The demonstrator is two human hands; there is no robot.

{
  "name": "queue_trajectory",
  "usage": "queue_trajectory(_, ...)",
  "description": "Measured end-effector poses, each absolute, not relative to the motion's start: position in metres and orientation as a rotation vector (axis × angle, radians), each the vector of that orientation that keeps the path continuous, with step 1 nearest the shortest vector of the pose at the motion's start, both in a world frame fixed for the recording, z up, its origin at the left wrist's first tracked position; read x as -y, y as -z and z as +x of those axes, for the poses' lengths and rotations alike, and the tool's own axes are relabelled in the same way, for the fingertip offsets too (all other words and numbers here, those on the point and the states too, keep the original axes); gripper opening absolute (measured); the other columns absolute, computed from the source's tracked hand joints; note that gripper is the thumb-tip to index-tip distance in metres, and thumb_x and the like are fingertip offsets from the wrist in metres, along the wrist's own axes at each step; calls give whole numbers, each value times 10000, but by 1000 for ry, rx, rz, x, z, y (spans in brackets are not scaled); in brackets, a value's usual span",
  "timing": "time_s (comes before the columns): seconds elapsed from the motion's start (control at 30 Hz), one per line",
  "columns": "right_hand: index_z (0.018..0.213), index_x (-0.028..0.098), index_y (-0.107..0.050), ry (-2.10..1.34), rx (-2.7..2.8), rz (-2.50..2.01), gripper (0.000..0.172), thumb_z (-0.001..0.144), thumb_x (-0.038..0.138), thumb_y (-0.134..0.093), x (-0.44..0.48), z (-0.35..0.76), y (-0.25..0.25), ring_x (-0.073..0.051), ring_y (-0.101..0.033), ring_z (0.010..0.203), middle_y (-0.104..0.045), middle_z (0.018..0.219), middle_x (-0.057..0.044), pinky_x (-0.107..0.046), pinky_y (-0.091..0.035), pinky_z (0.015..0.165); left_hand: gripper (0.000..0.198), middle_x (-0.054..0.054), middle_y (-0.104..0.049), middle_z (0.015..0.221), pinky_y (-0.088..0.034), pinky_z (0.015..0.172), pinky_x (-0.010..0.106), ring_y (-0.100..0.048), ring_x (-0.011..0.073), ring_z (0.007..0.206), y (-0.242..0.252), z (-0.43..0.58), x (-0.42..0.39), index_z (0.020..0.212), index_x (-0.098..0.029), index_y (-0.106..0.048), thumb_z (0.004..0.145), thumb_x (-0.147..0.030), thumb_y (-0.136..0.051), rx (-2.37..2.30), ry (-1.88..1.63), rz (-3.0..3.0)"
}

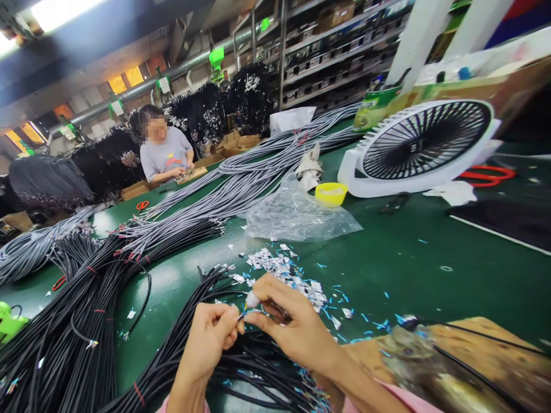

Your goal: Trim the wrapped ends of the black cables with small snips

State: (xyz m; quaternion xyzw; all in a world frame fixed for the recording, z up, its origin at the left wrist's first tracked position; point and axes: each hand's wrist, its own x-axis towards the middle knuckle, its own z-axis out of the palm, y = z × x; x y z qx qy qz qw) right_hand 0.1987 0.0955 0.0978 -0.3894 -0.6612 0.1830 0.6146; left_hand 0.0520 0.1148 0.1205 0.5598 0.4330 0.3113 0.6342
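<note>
Over the green table (430, 269), both hands pinch one cable end (252, 300).

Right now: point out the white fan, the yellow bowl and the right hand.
white fan (424, 143), head view, on the black grille.
yellow bowl (330, 194), head view, on its rim.
right hand (293, 327), head view, back of hand.

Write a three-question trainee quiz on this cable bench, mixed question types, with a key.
1. True or false: the left hand and right hand meet at the end of one black cable.
2. What lies on the green table just beyond the hands? A) foil scraps B) screws C) coins
3. Fill in: the small bowl beside the white fan is ____.

Key: 1 true; 2 A; 3 yellow.
</note>
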Motion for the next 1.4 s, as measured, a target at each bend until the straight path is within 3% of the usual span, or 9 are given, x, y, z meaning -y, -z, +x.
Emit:
queue_trajectory(0.17, 662, 195, -515, -350, 1633, -861, 310, 924, 355, -474, -95, 198, -98, -137, -462, 524, -490, 617, -4, -233, -363, 435, 607, -98, -275, 378, -86, 376, 215, -147, 20, 353, -119, 54, -115, 481, -139, -500, 546, -731, -622, -1041, -709, 1302)
queue_trajectory(0.4, 604, 206, -489, -308, 1382, -1058, 344, 890, 394, -519, -101, 200, -93, -118, -405, 455, -434, 551, 36, -227, -341, 407, 600, -100, -269, 402, -96, 385, 220, -155, 28, 362, -120, 56, -115, 494, -153, -481, 571, -738, -590, -1107, -808, 1321)
queue_trajectory(0.53, 682, 203, -558, -341, 1446, -972, 207, 866, 299, -555, -99, 199, -93, -108, -403, 440, -489, 614, 19, -217, -342, 380, 592, -86, -319, 415, -101, 387, 221, -169, 26, 363, -120, 58, -114, 506, -144, -496, 580, -722, -599, -1090, -840, 1324)
queue_trajectory(0.63, 751, 208, -599, -260, 1556, -863, 93, 842, 206, -583, -99, 199, -92, -124, -503, 508, -544, 690, -10, -218, -424, 437, 604, -91, -310, 397, -84, 377, 220, -158, 17, 346, -118, 57, -115, 494, -144, -488, 546, -732, -615, -1063, -802, 1275)
queue_trajectory(0.9, 748, 217, -533, -277, 1683, -863, 137, 836, 113, -516, -99, 202, -92, -154, -553, 591, -543, 714, -21, -232, -461, 501, 591, -83, -336, 388, -83, 370, 206, -176, 11, 335, -117, 53, -119, 486, -131, -509, 529, -701, -659, -1000, -729, 1232)
queue_trajectory(1.0, 752, 210, -504, -249, 1766, -886, 203, 768, 22, -430, -99, 200, -86, -158, -556, 586, -543, 730, -32, -233, -447, 489, 602, -77, -342, 390, -98, 375, 212, -190, 18, 346, -116, 55, -119, 482, -130, -517, 533, -717, -642, -1049, -753, 1301)
queue_trajectory(1.17, 795, 199, -515, 192, 1835, -1028, 361, 574, -29, -343, -108, 204, -73, -183, -567, 552, -587, 759, -63, -265, -386, 446, 589, -81, -323, 376, -88, 373, 212, -180, 18, 346, -113, 56, -121, 460, -138, -496, 524, -700, -661, -1076, -745, 1306)
queue_trajectory(1.3, 780, 230, -498, 373, 1455, -1226, 277, 709, -20, -404, -108, 214, -80, -178, -576, 582, -570, 686, -16, -257, -412, 489, 596, -96, -293, 380, -91, 368, 201, -154, 12, 340, -114, 52, -124, 466, -146, -479, 529, -715, -645, -1064, -770, 1271)
queue_trajectory(1.4, 838, 216, -536, 222, 1387, -1123, 180, 838, 64, -438, -105, 211, -88, -181, -608, 678, -594, 759, -38, -260, -476, 597, 594, -81, -342, 406, -117, 371, 190, -182, 14, 351, -114, 52, -123, 507, -130, -518, 535, -708, -653, -1065, -847, 1270)
